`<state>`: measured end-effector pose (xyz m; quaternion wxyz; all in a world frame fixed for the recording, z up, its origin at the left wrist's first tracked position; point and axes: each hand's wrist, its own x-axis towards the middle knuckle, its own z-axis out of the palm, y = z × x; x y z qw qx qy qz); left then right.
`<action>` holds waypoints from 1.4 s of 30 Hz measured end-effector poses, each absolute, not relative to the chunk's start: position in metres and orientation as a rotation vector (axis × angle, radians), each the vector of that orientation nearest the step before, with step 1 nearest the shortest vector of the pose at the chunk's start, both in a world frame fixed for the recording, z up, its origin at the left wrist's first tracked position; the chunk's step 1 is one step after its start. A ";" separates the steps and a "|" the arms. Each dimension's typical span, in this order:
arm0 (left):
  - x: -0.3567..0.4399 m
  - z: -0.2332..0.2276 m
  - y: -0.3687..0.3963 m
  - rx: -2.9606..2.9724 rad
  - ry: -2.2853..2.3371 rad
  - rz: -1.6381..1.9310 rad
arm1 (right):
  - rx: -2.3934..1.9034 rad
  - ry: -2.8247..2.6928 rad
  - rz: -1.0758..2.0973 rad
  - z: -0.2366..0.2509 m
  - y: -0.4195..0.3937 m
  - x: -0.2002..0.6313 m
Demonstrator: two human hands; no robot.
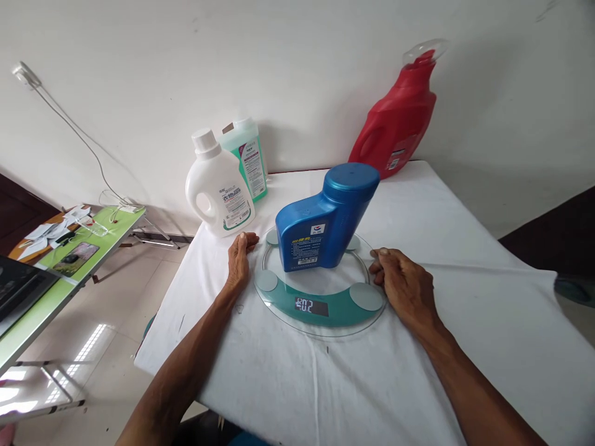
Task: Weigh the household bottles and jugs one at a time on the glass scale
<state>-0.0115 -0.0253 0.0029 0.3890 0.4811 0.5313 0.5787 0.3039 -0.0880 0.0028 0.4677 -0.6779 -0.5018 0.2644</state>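
1. Hands flank a round clear-glass bathroom scale with a teal band (320, 313) on a table under a white cloth (465, 322).
2. Left hand (239, 260) lies flat on the cloth at the scale's left rim, fingers straight and together, thumb tip near the edge; holds nothing.
3. Right hand (404, 282) rests at the scale's right rim, fingers curled in loosely with the tips at the glass edge; cannot tell if they pinch the rim or just touch it.
4. Blue plastic bottle with a wide blue cap (325, 220) stands upright on the middle of the scale, label side facing the person, between the two hands and touched by neither.
5. Scale's digital display (311, 305) is lit on the near side of the teal band; digits too blurred to read surely.
6. White plastic jug with handle and white cap (218, 189) stands on the far left corner of the table; a pale green bottle (248, 158) stands just behind it, against the wall.
7. Red plastic jug with a clear cap (400, 118) stands at the far edge, leaning toward the wall, well apart from the scale.
8. Green-topped side table (69, 260) to the left carries papers and small items.
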 end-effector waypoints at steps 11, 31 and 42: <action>-0.012 0.001 -0.025 1.241 1.365 1.461 | -1.673 -1.240 0.662 0.003 -0.088 0.305; -0.011 0.003 -0.028 1.225 1.356 1.474 | -1.666 -1.276 0.648 0.001 -0.086 0.307; -0.012 0.001 -0.028 1.252 1.357 1.475 | -1.654 -1.263 0.644 0.000 -0.085 0.308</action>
